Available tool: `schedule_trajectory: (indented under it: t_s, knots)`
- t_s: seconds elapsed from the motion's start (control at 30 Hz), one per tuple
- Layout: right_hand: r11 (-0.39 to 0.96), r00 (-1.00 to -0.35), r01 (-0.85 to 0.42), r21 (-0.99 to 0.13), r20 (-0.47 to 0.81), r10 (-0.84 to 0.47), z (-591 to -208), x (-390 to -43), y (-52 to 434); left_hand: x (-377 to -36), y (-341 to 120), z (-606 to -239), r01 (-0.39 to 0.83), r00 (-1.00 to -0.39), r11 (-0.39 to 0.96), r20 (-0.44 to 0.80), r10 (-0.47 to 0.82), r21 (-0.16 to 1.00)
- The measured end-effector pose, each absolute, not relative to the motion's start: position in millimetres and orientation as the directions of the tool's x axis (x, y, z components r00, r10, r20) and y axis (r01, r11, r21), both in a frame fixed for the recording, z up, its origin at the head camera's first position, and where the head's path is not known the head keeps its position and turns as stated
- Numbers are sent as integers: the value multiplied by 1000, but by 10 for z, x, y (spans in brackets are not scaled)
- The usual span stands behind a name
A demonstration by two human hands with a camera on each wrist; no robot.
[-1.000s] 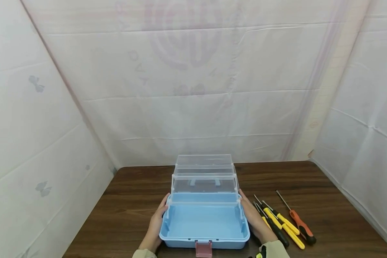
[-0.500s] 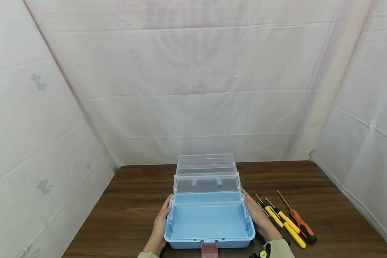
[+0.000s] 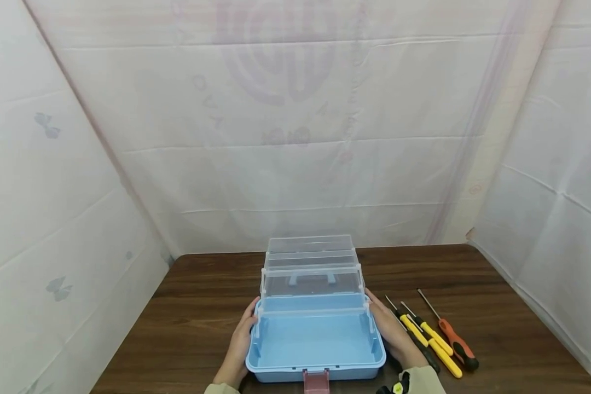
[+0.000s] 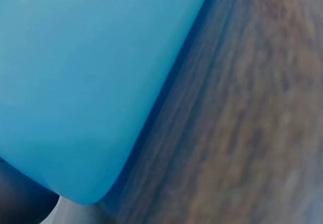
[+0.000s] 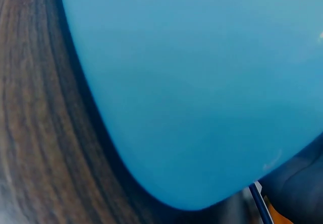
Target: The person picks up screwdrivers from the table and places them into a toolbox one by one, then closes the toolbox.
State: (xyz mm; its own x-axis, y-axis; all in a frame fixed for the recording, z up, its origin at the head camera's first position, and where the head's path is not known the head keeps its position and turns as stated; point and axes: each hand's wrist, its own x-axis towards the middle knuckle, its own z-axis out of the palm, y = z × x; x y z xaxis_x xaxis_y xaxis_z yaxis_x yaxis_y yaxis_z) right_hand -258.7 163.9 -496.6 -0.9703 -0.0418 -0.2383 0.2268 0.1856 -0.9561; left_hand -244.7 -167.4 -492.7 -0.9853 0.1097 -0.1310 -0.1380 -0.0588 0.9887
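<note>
An open light-blue plastic toolbox (image 3: 320,338) stands on the table, its pink latch (image 3: 317,381) hanging at the front. Clear tiered trays (image 3: 312,282) are raised behind its bare bottom. My left hand (image 3: 238,345) grips the left side, thumb near the rim. On the opposite side my right hand (image 3: 391,334) holds the box in the same way. Both wrist views are filled by the blue wall, seen as the toolbox side (image 4: 101,82) on the left and the toolbox side (image 5: 192,93) on the right. Most of the fingers are hidden against the box.
Several yellow-and-black screwdrivers (image 3: 430,336) lie right of my right hand, with an orange-and-black screwdriver (image 3: 457,342) beyond them. A small black-and-yellow object (image 3: 398,388) shows by the right cuff. White sheeting (image 3: 295,180) encloses the dark wooden table (image 3: 192,306) at the back and sides.
The toolbox has shifted slightly to the right, nearer the screwdrivers, with both hands moving along with it. The head view also sways a little.
</note>
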Motion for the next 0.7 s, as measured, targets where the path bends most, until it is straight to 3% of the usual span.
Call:
schedule_trajectory:
  t_s: [0.7]
  knots:
    - [270, -976, 210, -940, -218, -2, -4863, -2520, 1660, -2440, -1700, -4933, -114, -987, -9, -112, 114, 993]
